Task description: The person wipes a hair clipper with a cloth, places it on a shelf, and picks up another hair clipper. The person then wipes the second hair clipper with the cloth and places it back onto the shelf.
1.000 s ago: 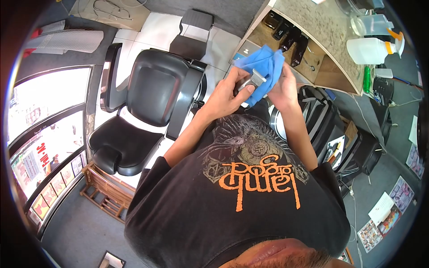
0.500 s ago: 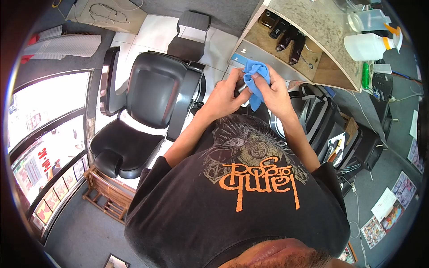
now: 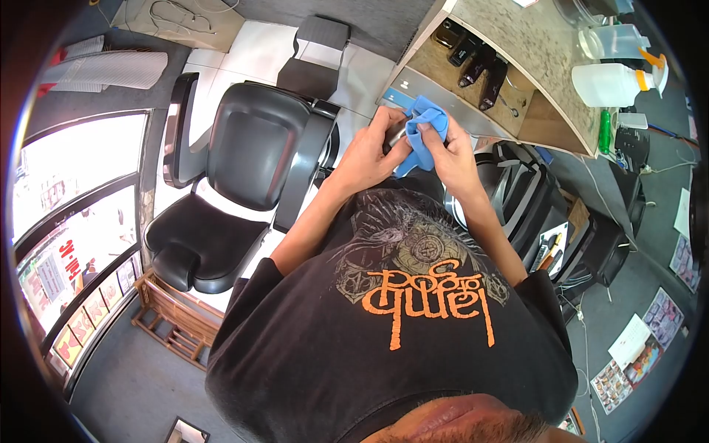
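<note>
Held up in front of my chest, my left hand [image 3: 369, 155] is closed around a dark rounded object with a shiny grey side [image 3: 396, 136]. Most of that object is hidden by the fingers and the cloth, so its kind is unclear. My right hand [image 3: 454, 155] grips a bunched blue cloth [image 3: 425, 125], with the thumb pressing into its folds. The cloth lies against the dark object's right end, and a loose part hangs below toward my black shirt [image 3: 443, 354].
A black barber chair [image 3: 255, 148] with a footrest [image 3: 314, 55] stands at left. On the right is a counter [image 3: 509, 37] whose open shelf holds several hair clippers [image 3: 491, 85]. A spray bottle [image 3: 605, 85] sits on top. More black chairs [image 3: 532, 199] are beside my right arm.
The blue cloth has shifted and refolded slightly around the dark object's end. Both hands stay close together in nearly the same place. The surrounding view has tilted a little.
</note>
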Demonstrator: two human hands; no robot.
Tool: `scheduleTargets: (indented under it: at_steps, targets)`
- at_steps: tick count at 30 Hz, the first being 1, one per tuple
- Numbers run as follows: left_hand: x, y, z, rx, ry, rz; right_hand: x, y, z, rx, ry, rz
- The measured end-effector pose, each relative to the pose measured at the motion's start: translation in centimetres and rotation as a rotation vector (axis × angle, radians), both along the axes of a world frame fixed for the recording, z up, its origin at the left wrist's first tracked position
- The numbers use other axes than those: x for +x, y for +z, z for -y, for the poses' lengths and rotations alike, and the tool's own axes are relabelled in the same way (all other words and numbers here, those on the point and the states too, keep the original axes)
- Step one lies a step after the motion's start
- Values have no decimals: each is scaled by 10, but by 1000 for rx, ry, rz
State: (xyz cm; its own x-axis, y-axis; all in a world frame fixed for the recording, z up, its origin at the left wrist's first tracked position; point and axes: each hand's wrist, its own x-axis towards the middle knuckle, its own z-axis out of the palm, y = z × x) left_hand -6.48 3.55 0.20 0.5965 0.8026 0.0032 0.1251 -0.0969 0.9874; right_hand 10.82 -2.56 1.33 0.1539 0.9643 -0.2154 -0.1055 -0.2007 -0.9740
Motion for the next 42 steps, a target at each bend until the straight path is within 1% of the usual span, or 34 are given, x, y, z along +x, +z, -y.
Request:
scheduleTargets:
  at_steps: [1,2,4,5,7,10,12,14,15,17,24,27,30,33,35,36,38,40,42]
  targets:
    - [1,-3,1,21,9,24,1,2,-3,16,0,76]
    - [2,-5,1,41,18,48,1,3,-4,8,0,88]
    - [1,-4,0,17,-8,-3,4,6,-6,-7,-5,117]
    - [0,-3,-1,6,-21,-29,6,6,-6,-54,-31,80]
    - [2,-3,2,-13,-22,2,8,6,-7,-151,-83,6]
    - [4,-4,4,-68,-43,81,16,2,-13,-217,-325,-391]
    - [3,-3,4,-174,-57,142,21,2,-12,-271,-365,-523]
    - [1,1,2,-340,-68,204,26,1,-12,-324,-403,-654]
    - [1,3,0,-368,-59,225,24,10,-11,-313,-352,-621]
    - [0,6,-2,-426,-42,263,27,7,-10,-297,-359,-631]
    - [-1,2,0,-370,-57,207,27,3,-8,-331,-409,-641]
    - [0,-2,2,-316,-59,192,28,0,-8,-319,-390,-618]
    - [0,-7,3,-234,-53,136,25,13,-7,-291,-358,-476]
    - [-3,-6,0,-114,-80,36,24,18,-3,-250,-145,-283]
    - [-4,-5,-3,-7,-120,-49,13,23,-3,-121,4,-18]
    - [-4,-2,-3,-30,-125,-50,9,24,-4,-55,78,115]
    - [-4,4,-3,-73,-133,-51,12,23,-5,-96,75,58]
    - [-5,3,-3,-65,-139,-29,14,29,-7,-162,90,-47]
    - [-3,-1,-1,-25,-129,16,15,29,-8,-153,100,-78]
